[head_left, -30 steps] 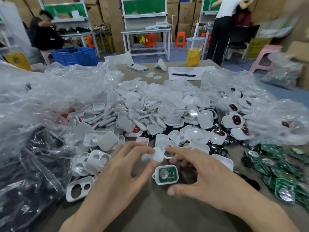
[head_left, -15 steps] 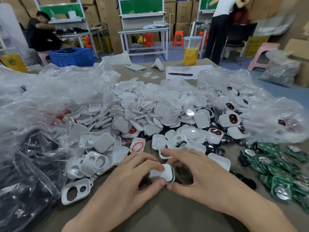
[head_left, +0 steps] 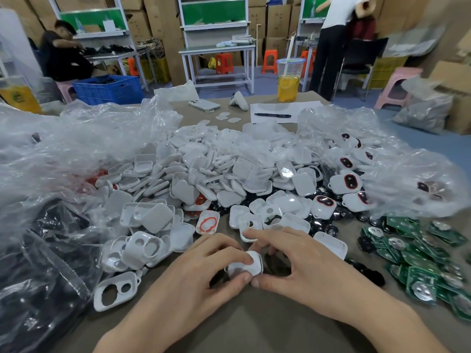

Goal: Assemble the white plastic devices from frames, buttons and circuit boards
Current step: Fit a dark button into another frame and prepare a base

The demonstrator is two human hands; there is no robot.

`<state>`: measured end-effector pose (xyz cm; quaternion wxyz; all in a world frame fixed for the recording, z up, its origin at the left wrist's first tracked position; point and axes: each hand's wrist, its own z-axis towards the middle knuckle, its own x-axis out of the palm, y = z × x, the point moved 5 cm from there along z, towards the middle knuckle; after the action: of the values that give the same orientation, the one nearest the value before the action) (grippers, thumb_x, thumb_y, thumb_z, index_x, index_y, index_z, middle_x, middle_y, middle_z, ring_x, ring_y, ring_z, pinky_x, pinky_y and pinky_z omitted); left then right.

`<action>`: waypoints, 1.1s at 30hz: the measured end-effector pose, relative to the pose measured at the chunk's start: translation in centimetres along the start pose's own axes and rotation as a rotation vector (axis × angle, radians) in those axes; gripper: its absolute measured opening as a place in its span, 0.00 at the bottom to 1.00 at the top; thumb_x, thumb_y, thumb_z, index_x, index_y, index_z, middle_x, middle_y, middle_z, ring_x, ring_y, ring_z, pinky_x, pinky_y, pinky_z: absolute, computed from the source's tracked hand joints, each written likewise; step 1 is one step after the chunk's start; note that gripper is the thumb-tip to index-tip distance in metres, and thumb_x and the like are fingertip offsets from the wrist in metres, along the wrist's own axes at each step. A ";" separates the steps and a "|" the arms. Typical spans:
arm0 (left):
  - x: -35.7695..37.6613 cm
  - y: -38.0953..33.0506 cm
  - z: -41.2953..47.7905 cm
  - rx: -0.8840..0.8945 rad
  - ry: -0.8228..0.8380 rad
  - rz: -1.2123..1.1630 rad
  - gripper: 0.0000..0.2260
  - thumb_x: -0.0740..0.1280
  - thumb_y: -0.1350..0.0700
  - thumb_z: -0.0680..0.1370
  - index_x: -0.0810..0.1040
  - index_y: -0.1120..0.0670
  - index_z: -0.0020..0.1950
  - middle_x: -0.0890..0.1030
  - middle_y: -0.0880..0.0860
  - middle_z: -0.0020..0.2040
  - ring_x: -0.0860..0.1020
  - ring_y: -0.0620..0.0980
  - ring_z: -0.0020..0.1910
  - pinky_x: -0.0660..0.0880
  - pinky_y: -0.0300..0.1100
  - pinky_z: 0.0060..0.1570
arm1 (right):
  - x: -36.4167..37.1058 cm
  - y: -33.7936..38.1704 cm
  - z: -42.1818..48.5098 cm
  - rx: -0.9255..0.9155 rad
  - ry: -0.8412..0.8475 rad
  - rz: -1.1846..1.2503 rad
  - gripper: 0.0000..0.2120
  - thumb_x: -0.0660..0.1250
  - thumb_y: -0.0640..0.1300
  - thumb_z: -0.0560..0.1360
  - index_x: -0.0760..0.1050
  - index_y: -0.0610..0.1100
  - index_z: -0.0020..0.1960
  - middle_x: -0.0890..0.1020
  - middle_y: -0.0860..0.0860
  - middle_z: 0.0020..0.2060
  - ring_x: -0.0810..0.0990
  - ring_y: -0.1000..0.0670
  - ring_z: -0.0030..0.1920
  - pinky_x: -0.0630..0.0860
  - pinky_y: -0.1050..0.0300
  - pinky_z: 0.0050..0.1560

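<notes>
A small white plastic device [head_left: 251, 266] lies on the brown table [head_left: 254, 324] near its front, closed with a white cover on top. My left hand [head_left: 201, 273] grips it, fingers curled over the cover and thumb against its near edge. My right hand [head_left: 295, 266] holds its right side, thumb at the near corner and fingers arched behind it. A white frame with two holes [head_left: 116, 290] lies to the left. Green circuit boards [head_left: 420, 266] are heaped at the right. White covers [head_left: 204, 174] fill the middle.
Crumpled clear plastic bags [head_left: 63, 154] rise at the left and right, a dark bag at the near left. Finished white devices with dark buttons [head_left: 346, 183] lie at the right. A phone [head_left: 204, 105], pen on paper [head_left: 272, 114] and a drink cup [head_left: 289, 84] stand at the far edge.
A second ago the device lay with its green board showing and my left hand held a white cover above it. The cover now sits on the device and both hands have closed round it.
</notes>
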<state>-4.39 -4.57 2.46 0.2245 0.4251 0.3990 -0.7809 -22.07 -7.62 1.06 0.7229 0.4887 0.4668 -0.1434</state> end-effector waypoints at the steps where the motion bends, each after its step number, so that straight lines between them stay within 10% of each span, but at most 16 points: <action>1: 0.0 0.0 0.0 0.010 -0.005 0.003 0.07 0.67 0.44 0.80 0.80 0.41 0.57 0.75 0.36 0.57 0.74 0.36 0.57 0.67 0.26 0.54 | 0.0 -0.1 0.0 0.006 0.000 0.010 0.33 0.70 0.66 0.71 0.55 0.76 0.70 0.66 0.78 0.60 0.64 0.70 0.64 0.61 0.75 0.62; 33: -0.2 -0.9 0.3 0.221 -0.029 0.281 0.10 0.63 0.47 0.82 0.83 0.46 0.55 0.80 0.45 0.52 0.76 0.44 0.48 0.73 0.32 0.48 | 0.0 -0.5 0.2 -0.026 -0.011 0.025 0.30 0.72 0.62 0.72 0.64 0.69 0.70 0.64 0.83 0.59 0.60 0.74 0.65 0.53 0.82 0.60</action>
<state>-5.04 -4.35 3.12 0.2889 0.4877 0.2439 -0.7869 -22.26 -8.03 0.78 0.7334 0.4844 0.4585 -0.1312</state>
